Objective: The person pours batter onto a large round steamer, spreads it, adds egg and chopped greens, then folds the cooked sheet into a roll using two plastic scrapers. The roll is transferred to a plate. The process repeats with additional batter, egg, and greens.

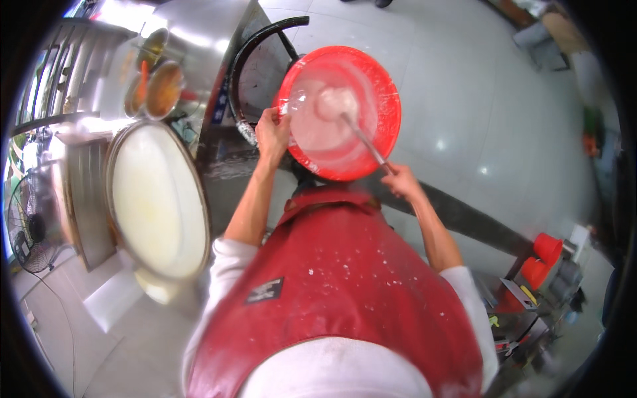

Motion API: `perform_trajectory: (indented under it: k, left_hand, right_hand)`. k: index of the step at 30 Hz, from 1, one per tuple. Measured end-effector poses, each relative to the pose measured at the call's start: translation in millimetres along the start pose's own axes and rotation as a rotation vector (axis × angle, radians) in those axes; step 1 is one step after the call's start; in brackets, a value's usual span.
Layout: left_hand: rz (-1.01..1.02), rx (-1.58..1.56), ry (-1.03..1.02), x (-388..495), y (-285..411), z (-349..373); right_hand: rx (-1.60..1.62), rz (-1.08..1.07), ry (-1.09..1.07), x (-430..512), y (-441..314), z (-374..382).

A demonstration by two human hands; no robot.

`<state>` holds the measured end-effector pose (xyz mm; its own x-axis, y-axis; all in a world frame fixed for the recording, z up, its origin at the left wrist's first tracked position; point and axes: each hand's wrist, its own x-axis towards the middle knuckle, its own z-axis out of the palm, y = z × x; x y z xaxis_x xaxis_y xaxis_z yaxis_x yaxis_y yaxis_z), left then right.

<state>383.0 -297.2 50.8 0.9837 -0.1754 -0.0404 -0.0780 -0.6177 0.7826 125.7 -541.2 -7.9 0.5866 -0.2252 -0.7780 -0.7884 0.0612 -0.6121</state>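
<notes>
A round red plastic basin (pixel 388 99) is in front of me, with pale, runny batter (pixel 311 119) inside. My left hand (pixel 273 133) grips its rim on the left side. In my right hand (pixel 402 180) is the handle of a whisk (pixel 368 144), which slants down into the mixture. The whisk's head is blurred and partly sunk in the batter. White smears mark the basin's inner wall and rim. What supports the basin from below is hidden.
A large round vessel (pixel 154 199) with a pale yellowish surface stands at my left. Beyond it are metal bowls (pixel 164 89) of orange food. A curved black bar (pixel 234 74) rises beside the basin. A fan (pixel 35 224) stands far left; red containers (pixel 547 248) sit at right.
</notes>
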Motion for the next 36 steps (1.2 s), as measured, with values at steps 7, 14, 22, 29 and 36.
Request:
perform_trajectory:
  k: [7, 14, 22, 29, 36]
  left_hand:
    - [-0.147, -0.065, -0.106, 39.4, -35.3, -8.2]
    - [-0.276, -0.081, -0.139, 101.0, -101.2, -1.8]
    - [-0.382, -0.412, 0.105, -37.6, -97.8, -38.7]
    - [-0.675, -1.614, 0.606, -294.4, -127.3, -162.6]
    - [-0.562, -1.681, 0.832, -290.1, -139.1, -178.1]
  right_hand:
    - [0.123, 0.002, 0.024, -84.7, -22.9, -27.3]
    - [0.164, 0.097, 0.024, -109.8, -60.2, -17.7]
    - [0.171, 0.103, -0.068, -112.1, -87.4, -22.4]
    - [0.085, 0.069, -0.204, -99.1, -102.6, -47.1]
    - [-0.024, 0.026, -0.185, -92.0, -100.7, -53.9]
